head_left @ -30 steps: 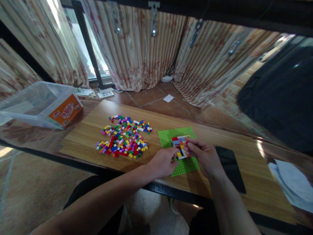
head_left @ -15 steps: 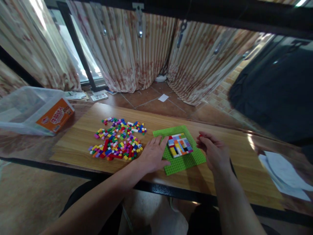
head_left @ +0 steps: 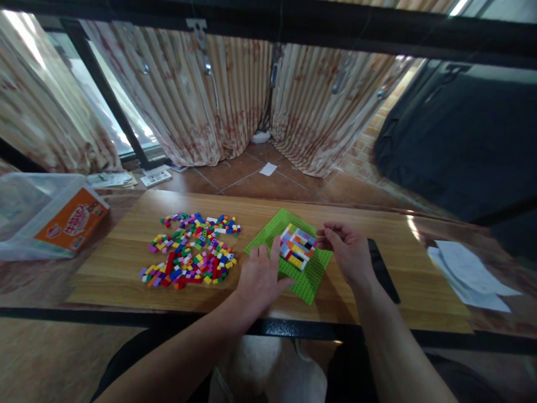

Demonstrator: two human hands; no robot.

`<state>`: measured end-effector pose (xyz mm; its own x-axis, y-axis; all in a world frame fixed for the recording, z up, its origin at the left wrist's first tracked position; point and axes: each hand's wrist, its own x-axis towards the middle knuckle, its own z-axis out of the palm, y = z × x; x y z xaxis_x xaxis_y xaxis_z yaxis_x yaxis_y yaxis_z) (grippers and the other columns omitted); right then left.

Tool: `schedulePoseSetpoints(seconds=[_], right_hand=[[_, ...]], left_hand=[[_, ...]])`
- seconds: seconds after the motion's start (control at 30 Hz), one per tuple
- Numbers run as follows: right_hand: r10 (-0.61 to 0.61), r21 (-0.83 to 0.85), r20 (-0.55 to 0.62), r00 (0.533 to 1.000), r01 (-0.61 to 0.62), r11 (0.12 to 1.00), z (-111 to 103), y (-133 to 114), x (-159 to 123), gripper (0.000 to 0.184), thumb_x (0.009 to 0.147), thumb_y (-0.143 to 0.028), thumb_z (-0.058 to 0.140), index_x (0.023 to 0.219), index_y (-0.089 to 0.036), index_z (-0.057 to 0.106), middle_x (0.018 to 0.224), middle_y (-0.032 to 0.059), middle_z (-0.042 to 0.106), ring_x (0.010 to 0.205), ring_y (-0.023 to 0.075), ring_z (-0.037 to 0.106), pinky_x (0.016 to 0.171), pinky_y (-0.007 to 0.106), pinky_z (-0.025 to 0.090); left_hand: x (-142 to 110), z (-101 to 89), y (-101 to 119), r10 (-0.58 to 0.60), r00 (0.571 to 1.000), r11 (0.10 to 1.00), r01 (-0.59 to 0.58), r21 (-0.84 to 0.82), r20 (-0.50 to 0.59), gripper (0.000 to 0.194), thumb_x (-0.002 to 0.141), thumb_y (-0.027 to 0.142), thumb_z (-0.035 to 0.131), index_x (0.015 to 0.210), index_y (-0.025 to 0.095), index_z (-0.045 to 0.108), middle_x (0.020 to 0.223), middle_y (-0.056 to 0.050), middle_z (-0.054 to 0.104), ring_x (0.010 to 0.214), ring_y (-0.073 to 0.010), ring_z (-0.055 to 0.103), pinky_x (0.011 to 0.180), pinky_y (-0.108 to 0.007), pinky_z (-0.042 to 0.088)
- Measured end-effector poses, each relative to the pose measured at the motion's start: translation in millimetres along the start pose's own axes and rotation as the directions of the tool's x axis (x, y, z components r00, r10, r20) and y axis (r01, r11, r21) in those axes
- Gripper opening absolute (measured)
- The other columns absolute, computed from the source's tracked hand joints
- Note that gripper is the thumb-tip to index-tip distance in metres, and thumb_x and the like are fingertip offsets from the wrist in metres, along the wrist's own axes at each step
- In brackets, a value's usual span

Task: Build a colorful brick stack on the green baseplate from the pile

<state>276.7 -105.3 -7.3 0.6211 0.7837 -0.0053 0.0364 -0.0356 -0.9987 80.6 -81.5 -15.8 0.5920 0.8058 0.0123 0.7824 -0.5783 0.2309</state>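
Observation:
My left hand [head_left: 260,277] lies with fingers spread on the near left part of a green studded baseplate [head_left: 308,288]. On that plate is a flat block of toy bricks [head_left: 298,246] in white, orange, yellow, lilac and other colours. My right hand [head_left: 348,254] is over the plate's right edge, thumb and fingers pinched beside the block's right side. A small red toy brick shows in that pinch in the earlier view; now the fingertips mostly hide it. Left of my left hand, loose coloured bricks [head_left: 197,249] are spread over the wooden tabletop [head_left: 113,268].
A black phone-like slab [head_left: 382,270] lies right of my right wrist. White papers [head_left: 472,274] are at the far right. A clear plastic bin [head_left: 25,252] with an orange label stands at the left. A dark bar [head_left: 268,25] crosses overhead.
The baseplate has turned, with the brick block on it. My right hand has moved left to the block's edge. My left hand stays on the plate. The view has shifted, showing the dark slab more fully.

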Motion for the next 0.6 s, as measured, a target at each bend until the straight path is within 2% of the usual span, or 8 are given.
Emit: schedulePoseSetpoints(seconds=[0.2,0.33,0.43,0.5,0.6], right_hand=[[-0.119,-0.285,0.062,0.991,0.132,0.949,-6.5,11.4,4.5,0.033,0.078,-0.047,0.061,0.093,-0.018,0.056,0.083,0.0076,0.072,0.068,0.0168,0.067,0.060,0.031,0.054],[-0.177,-0.419,0.107,0.978,0.206,0.884,-10.1,19.6,8.3,0.026,0.083,-0.040,0.055,0.096,-0.018,0.058,0.085,0.0089,0.072,0.079,0.0202,0.068,0.072,0.037,0.053],[-0.205,-0.513,0.148,0.968,0.252,0.820,-9.4,18.3,7.1,0.020,0.082,-0.034,0.056,0.093,-0.018,0.062,0.087,0.0084,0.072,0.082,0.0215,0.067,0.077,0.039,0.051],[-0.218,-0.543,0.178,0.960,0.280,0.791,-7.8,14.5,4.4,0.019,0.081,-0.033,0.056,0.090,-0.019,0.065,0.086,0.0073,0.072,0.079,0.0212,0.067,0.076,0.039,0.050],[-0.221,-0.520,0.194,0.956,0.291,0.803,-5.3,8.8,-0.1,0.019,0.081,-0.033,0.056,0.088,-0.019,0.067,0.083,0.0058,0.071,0.074,0.0198,0.066,0.072,0.036,0.051]], left_hand=[[-8.8,0.2,8.3,-0.011,1.000,1.000,0.012,-0.028,0.014,0.074,0.079,0.041,0.067,0.140,0.012,0.037,0.106,-0.015,0.060,0.098,-0.0292,0.058,0.083,-0.038,0.050],[-10.9,0.0,10.6,-0.034,0.996,0.997,0.039,-0.059,0.080,0.069,0.082,0.037,0.064,0.139,0.012,0.036,0.103,-0.015,0.062,0.092,-0.0273,0.063,0.079,-0.036,0.052],[-11.0,-1.7,10.7,-0.043,0.990,0.995,0.055,-0.086,0.134,0.070,0.083,0.036,0.063,0.140,0.012,0.032,0.102,-0.016,0.063,0.090,-0.0277,0.066,0.076,-0.036,0.053],[-11.0,-2.5,10.3,-0.055,0.988,0.992,0.070,-0.103,0.148,0.072,0.082,0.037,0.063,0.141,0.012,0.031,0.103,-0.016,0.063,0.091,-0.0288,0.066,0.076,-0.036,0.054],[-11.0,-1.6,8.6,-0.072,0.985,0.986,0.094,-0.136,0.159,0.072,0.081,0.039,0.064,0.139,0.012,0.032,0.107,-0.017,0.063,0.090,-0.0293,0.067,0.075,-0.037,0.054]])
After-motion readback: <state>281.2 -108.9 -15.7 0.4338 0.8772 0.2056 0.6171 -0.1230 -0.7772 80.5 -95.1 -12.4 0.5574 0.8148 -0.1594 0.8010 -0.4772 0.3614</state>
